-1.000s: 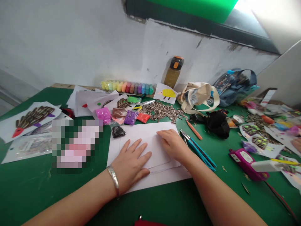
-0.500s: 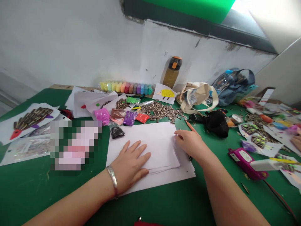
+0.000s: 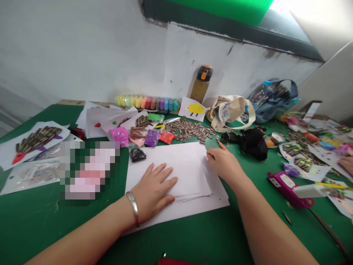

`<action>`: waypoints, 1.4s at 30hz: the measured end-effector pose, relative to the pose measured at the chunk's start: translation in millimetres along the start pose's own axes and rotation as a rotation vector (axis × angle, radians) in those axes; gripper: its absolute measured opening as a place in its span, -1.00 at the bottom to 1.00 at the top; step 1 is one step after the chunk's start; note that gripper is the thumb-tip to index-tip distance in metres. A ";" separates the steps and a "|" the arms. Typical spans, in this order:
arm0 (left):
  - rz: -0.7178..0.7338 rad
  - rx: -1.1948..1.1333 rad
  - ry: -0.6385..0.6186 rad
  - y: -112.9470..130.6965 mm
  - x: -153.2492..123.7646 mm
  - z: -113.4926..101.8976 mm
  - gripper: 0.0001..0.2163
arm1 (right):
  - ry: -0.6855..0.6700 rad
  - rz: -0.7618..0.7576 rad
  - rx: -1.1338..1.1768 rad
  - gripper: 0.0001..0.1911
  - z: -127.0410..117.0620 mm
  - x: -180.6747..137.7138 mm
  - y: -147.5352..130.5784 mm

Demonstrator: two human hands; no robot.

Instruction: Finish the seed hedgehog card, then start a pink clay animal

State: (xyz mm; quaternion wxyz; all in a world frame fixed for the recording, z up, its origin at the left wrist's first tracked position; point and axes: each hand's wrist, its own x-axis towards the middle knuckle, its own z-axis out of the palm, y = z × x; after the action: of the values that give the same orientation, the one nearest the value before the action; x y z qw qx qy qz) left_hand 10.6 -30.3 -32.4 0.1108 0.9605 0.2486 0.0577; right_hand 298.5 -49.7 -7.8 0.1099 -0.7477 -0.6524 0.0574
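Hidden/unclear first: a pixelated block [image 3: 89, 171] covers a patch of table left of the paper, contents unreadable. My right hand [image 3: 224, 163] sits at the right edge of the white paper stack [image 3: 176, 162]; fingers curled down, and an orange pencil tip [image 3: 220, 144] sticks out just beyond the knuckles. Can't tell whether I'm gripping the pencil or just resting over it; the rest of it is hidden under the hand. Both forearms cut off by the bottom edge. A red object [image 3: 171, 262] at bottom centre is mostly out of frame, unidentifiable. Far right: part of another person's hand [image 3: 346, 163], cropped by the frame edge.

Left hand [image 3: 153, 191]: flat, fingers spread, palm down on the paper stack, pressing its lower left part; silver bangle [image 3: 133, 208] at the wrist. Stack = several sheets, edges slightly offset at lower right, lying centre of table directly in front of me.

Surface: green table [image 3: 41, 224], heavily cluttered. Behind the paper: sunflower seeds pile [image 3: 190, 130], small coloured clay packets [image 3: 143, 136], a row of clay tubs [image 3: 147, 102] against the wall, amber bottle [image 3: 202, 84] w/ orange lid, canvas bag [image 3: 233, 112], blue bag [image 3: 273, 97]. Right: purple glue gun [image 3: 289, 186]. Left: seed-covered picture [image 3: 34, 138].

Room: scuffed white wall, dark ledge above w/ green panel.
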 end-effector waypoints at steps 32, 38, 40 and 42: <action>-0.044 0.084 0.063 6.1 2.7 2.5 -0.61 | 0.054 0.232 -0.006 -0.75 -51.1 -18.8 37.2; -0.053 0.103 0.063 4.5 3.9 2.5 -0.59 | 0.144 0.348 -0.104 -0.71 -39.5 -10.8 50.7; -0.058 0.103 0.071 4.1 3.5 2.6 -0.57 | 0.101 0.332 -0.169 -0.65 -26.1 -3.1 58.7; -0.069 0.107 0.081 4.3 2.7 2.7 -0.57 | 0.010 0.333 -0.210 -0.67 -13.2 4.1 64.5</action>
State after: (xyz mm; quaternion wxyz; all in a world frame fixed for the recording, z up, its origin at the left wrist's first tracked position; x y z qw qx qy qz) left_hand 15.4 -33.1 -33.8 0.0509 0.9528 0.2885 0.0792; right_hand 364.2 -54.9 -10.2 0.0235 -0.8530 -0.5215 0.0030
